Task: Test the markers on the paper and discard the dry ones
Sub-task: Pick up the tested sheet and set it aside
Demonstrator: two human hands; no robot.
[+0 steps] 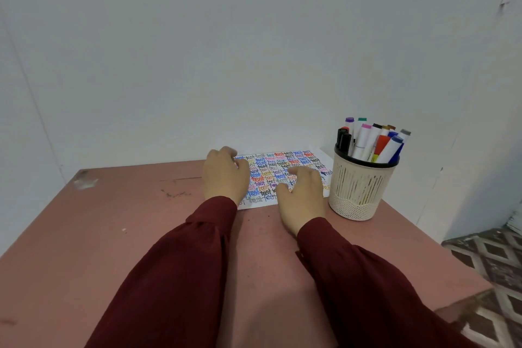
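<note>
A sheet of paper (278, 164) covered with the word "test" in many colours lies at the far side of the table against the wall. My left hand (224, 175) rests on its left part, fingers loosely curled and holding nothing. My right hand (303, 195) rests on its lower right part, fingers relaxed and slightly spread, also holding nothing. Just right of the paper stands a cream mesh pen holder (360, 186) with several capped markers (372, 140) upright in it. Both arms wear dark red sleeves.
The pinkish-brown table (127, 229) has scuffs and a chipped far left corner. A white wall runs close behind the paper and holder. The table's right edge drops to a patterned floor (491, 257).
</note>
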